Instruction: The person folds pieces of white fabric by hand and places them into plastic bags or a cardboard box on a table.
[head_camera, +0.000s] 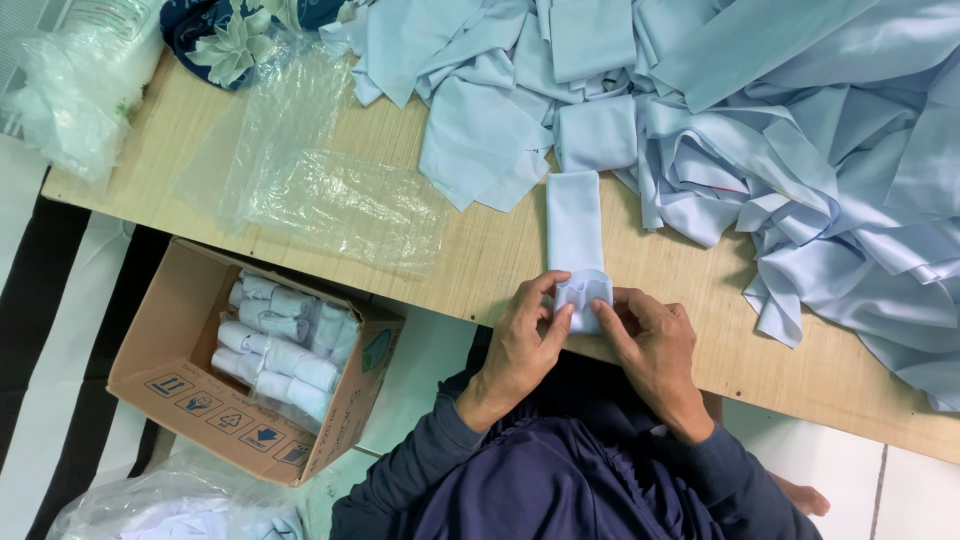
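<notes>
A: Wooden table (480, 260), big pile of pale blue cloth (800, 150) at far right.

B: Folded strip (575, 225) pointing straight away. Near end rolled, pinched between left hand (525, 340) and right hand (650, 345), equally close.

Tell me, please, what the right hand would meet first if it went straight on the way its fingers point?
The right hand points up-left; it would likely meet the rolled end of the folded pale-blue cloth strip it already touches, then the left hand.
</notes>
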